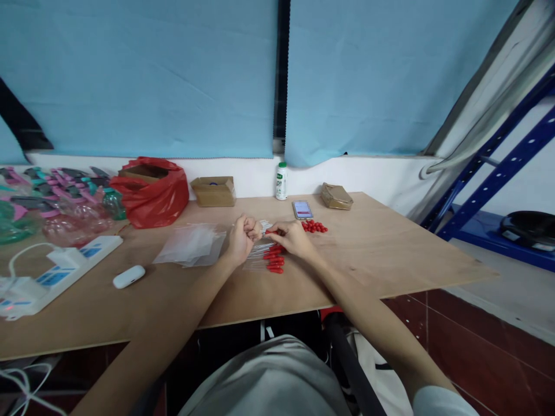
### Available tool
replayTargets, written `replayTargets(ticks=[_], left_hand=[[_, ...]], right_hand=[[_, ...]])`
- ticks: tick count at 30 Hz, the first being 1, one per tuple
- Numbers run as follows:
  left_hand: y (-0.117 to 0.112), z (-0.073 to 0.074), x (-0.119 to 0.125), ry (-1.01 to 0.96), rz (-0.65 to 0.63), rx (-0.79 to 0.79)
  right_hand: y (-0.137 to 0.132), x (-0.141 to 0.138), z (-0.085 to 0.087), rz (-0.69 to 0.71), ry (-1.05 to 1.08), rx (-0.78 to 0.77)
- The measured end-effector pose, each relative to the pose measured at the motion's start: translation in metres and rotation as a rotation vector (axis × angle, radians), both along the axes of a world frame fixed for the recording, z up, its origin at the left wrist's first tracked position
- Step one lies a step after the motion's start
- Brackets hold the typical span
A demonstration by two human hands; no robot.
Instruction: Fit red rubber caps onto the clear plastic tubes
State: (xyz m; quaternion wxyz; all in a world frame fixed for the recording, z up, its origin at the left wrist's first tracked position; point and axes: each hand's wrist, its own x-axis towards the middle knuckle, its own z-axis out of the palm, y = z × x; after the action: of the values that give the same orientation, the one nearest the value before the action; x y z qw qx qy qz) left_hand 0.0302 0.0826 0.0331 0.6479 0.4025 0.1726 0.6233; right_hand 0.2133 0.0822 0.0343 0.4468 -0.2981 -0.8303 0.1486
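My left hand (244, 238) is closed, its fingers curled together at the near end of a small red-handled tool; what lies inside its grip is hidden. Facing it, my right hand (295, 237) pinches the red handle of that thin tool between thumb and fingertips. Just below both hands lie several slim tools with red handles (276, 261), their thin pale shafts pointing left; their exact kind is too small to tell. A cluster of small red pieces (316, 226) sits beyond my right hand. Clear plastic bags (189, 245) are spread left of my left hand.
A phone (302, 210), a white bottle (281, 182) and two cardboard boxes (213, 191) (336, 196) stand along the back. On the left are a red bag (158, 199), spray bottles (73, 216), a power strip (65, 277) and a white case (129, 277). Blue shelving (498, 153) rises at right.
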Motion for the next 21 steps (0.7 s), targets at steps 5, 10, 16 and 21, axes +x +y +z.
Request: replayTargets(ticks=[5, 10, 16, 21], left_hand=[[-0.003, -0.001, 0.002, 0.007, -0.040, 0.043], [-0.005, 0.000, 0.005, 0.020, -0.015, 0.069], [-0.004, 0.003, -0.003, -0.076, -0.133, 0.014], [-0.014, 0.010, -0.005, -0.205, -0.209, -0.047]], right_hand=[[0.001, -0.001, -0.001, -0.011, 0.041, -0.031], [0.000, 0.000, -0.001, -0.019, 0.052, -0.044], [0.004, -0.003, -0.001, -0.020, 0.112, -0.050], [0.003, -0.002, 0.001, -0.114, 0.159, -0.035]])
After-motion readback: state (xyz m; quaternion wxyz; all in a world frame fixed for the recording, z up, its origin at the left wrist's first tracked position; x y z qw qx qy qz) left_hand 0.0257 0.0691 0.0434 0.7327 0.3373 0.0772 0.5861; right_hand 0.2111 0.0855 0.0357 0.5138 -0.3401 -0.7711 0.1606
